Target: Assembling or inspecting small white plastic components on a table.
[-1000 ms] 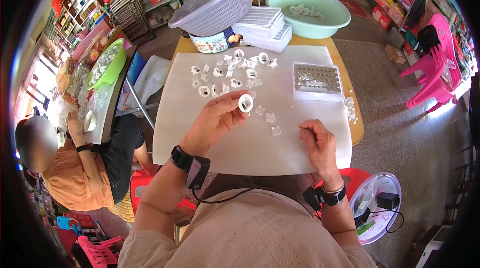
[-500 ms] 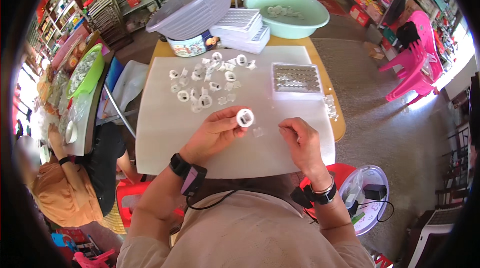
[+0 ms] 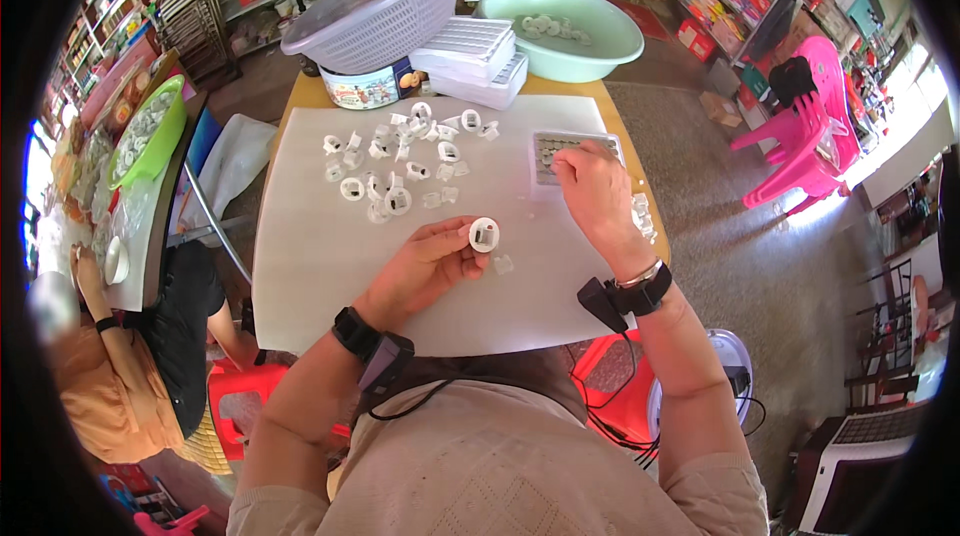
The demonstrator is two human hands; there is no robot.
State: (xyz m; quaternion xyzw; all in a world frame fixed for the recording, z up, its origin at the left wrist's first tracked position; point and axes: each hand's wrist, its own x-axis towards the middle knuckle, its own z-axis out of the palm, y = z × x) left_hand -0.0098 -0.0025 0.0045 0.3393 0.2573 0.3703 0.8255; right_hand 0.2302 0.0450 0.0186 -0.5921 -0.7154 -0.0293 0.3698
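Between the fingertips of my left hand (image 3: 425,261) is a round white plastic part (image 3: 484,235), its dark slotted opening facing up. My right hand (image 3: 598,198) reaches over a shallow clear tray (image 3: 534,164) filled with rows of small metal pieces (image 3: 560,144). Its fingers are bent together at the tray, and whatever is in them is hidden. A small clear plastic piece (image 3: 503,264) lies just below the left fingertips. Several more round white parts (image 3: 398,201) are scattered across the far left of the table, with clear pieces (image 3: 440,197) among them.
A lavender basket (image 3: 375,21) on a printed tub (image 3: 362,91), stacked white trays (image 3: 470,48) and a pale green basin (image 3: 570,56) line the far edge. Clear pieces (image 3: 642,216) lie at the right edge. Another person (image 3: 120,386) sits at a table on the left.
My right hand has moved up and away from me, from the bare tabletop to the tray of metal pieces. The left hand keeps the round white part, which has turned slightly.
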